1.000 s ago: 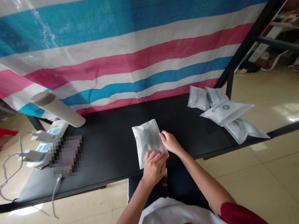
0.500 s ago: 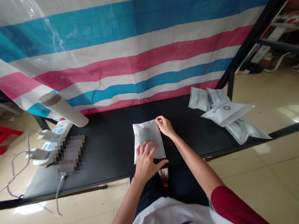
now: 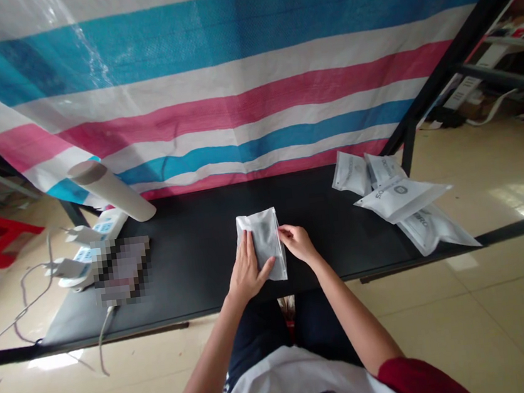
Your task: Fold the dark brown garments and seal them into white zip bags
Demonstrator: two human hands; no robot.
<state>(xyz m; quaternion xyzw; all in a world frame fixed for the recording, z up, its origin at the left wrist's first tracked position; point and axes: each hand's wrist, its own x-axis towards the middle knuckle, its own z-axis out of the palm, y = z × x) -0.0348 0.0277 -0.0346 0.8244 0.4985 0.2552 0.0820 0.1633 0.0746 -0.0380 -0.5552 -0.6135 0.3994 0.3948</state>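
A frosted white zip bag (image 3: 261, 234) lies on the black table in front of me, with something darker showing dimly through it. My left hand (image 3: 246, 271) rests on the bag's left part, fingers stretched out flat and thumb spread toward its lower right. At the right edge, a little below the top corner, the fingers of my right hand (image 3: 296, 242) pinch the bag's edge. Whether they grip a small slider there is too small to tell.
Several printed white pouches (image 3: 397, 199) are heaped at the table's right end. On the left are a pale bottle (image 3: 117, 194), a power strip (image 3: 109, 225) with plugs, and a blurred-out device (image 3: 126, 269) on a cable. A striped sheet (image 3: 230, 80) hangs behind the black table (image 3: 192, 248).
My right hand has slid down along the bag's right edge from its top corner. My left hand has shifted left and now lies flatter on the bag.
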